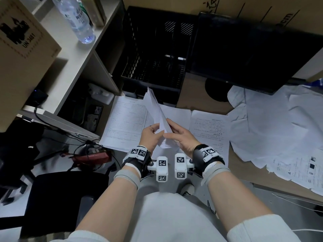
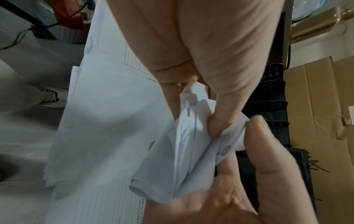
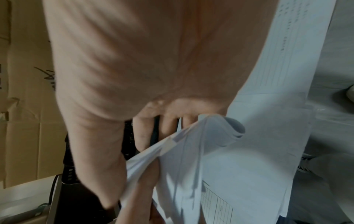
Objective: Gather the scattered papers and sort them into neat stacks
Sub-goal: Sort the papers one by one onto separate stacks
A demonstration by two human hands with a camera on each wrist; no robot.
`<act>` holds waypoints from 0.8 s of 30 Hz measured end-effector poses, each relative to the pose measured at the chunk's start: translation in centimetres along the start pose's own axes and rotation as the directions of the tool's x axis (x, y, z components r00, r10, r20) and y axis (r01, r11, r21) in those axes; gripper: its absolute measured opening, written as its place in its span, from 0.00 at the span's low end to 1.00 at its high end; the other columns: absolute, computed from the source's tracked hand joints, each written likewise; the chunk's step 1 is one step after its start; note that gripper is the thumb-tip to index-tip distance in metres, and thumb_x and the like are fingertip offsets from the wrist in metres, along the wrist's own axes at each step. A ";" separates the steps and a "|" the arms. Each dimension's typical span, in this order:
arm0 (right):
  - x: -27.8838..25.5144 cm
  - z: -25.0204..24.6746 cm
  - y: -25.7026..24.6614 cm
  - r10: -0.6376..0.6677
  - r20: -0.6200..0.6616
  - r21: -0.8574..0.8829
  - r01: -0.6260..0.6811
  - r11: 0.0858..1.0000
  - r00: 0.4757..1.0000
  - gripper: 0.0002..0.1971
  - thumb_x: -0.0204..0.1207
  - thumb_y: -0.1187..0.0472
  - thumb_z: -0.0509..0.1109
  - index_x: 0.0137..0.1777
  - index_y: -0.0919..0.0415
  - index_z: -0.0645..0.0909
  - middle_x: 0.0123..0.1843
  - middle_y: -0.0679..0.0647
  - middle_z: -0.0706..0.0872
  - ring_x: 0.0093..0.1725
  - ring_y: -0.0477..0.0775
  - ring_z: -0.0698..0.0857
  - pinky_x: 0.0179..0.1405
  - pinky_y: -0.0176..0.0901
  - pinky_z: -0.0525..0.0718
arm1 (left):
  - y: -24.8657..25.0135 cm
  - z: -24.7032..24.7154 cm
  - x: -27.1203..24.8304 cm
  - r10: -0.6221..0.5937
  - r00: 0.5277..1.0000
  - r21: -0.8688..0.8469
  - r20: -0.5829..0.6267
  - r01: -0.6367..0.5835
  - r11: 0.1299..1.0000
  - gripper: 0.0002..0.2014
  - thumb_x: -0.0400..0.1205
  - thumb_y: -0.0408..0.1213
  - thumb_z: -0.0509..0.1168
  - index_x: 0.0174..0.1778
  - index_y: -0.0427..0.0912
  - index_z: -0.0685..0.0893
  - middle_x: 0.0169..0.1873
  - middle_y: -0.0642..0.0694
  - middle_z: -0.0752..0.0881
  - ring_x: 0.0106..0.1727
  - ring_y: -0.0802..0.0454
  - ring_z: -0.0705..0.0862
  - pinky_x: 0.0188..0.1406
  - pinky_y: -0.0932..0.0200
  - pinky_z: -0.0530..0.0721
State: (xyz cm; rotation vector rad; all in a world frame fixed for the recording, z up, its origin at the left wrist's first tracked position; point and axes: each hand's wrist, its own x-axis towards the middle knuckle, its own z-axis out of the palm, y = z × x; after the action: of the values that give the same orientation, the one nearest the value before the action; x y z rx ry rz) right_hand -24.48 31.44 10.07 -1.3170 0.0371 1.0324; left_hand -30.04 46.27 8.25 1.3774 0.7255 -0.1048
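A bundle of white papers point(image 1: 158, 116) stands tilted on edge above the floor, held between both hands. My left hand point(image 1: 154, 132) grips its lower left side, and the thumb point(image 2: 220, 121) presses into the sheets point(image 2: 191, 159). On the lower right side my right hand point(image 1: 168, 131) pinches the bundle point(image 3: 191, 151), thumb in front and fingers point(image 3: 168, 125) behind. Under the hands a printed form point(image 1: 125, 121) and a sheet of text point(image 1: 209, 130) lie flat. A loose pile of crumpled sheets point(image 1: 279, 128) spreads over the right.
A black mesh crate point(image 1: 153, 49) and a black monitor point(image 1: 253, 49) stand just behind the papers, on flattened cardboard point(image 1: 197, 96). Left is a shelf point(image 1: 90, 55) with a water bottle point(image 1: 76, 20), a cardboard box point(image 1: 22, 55), cables point(image 1: 83, 145) and a black chair point(image 1: 61, 198).
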 end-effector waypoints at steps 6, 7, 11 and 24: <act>0.9 0.2 0.3 0.052 -0.207 0.031 -0.046 0.998 0.977 0.18 0.76 0.64 0.70 0.64 0.50 0.86 0.53 0.52 0.92 0.52 0.57 0.88 0.49 0.48 0.86 | -0.1 -0.1 0.1 -0.024 0.999 0.045 -0.047 0.026 0.999 0.19 0.72 0.38 0.78 0.60 0.42 0.91 0.59 0.46 0.91 0.61 0.46 0.89 0.64 0.47 0.87; 1.0 0.3 0.4 0.025 -0.212 0.004 -0.025 1.000 0.977 0.22 0.77 0.67 0.69 0.69 0.49 0.84 0.57 0.53 0.91 0.55 0.57 0.89 0.52 0.50 0.89 | 0.1 0.0 0.0 -0.015 0.999 0.051 -0.052 0.018 0.999 0.17 0.74 0.35 0.78 0.59 0.41 0.91 0.58 0.47 0.91 0.61 0.48 0.88 0.63 0.48 0.87; 1.3 0.2 0.8 -0.108 -0.213 -0.188 0.067 0.980 0.971 0.28 0.76 0.67 0.73 0.75 0.46 0.79 0.67 0.46 0.87 0.66 0.51 0.85 0.66 0.57 0.84 | 0.8 0.3 -0.1 -0.065 0.997 -0.077 -0.032 0.063 0.995 0.08 0.78 0.36 0.75 0.52 0.41 0.92 0.51 0.43 0.92 0.55 0.41 0.89 0.59 0.40 0.88; 2.5 -2.5 2.5 0.107 -0.670 -0.083 -0.218 0.973 0.735 0.09 0.77 0.65 0.65 0.54 0.62 0.84 0.56 0.58 0.89 0.43 0.64 0.90 0.36 0.51 0.92 | -0.1 -2.7 0.5 0.035 0.956 0.078 -0.290 -0.013 0.997 0.05 0.77 0.31 0.77 0.43 0.43 0.88 0.49 0.44 0.91 0.51 0.47 0.89 0.64 0.43 0.87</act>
State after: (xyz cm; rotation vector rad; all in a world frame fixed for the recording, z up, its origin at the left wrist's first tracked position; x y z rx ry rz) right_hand -23.31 30.62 6.00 -1.8025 0.6385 0.6643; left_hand -30.77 48.90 7.86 1.4904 0.9574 0.0944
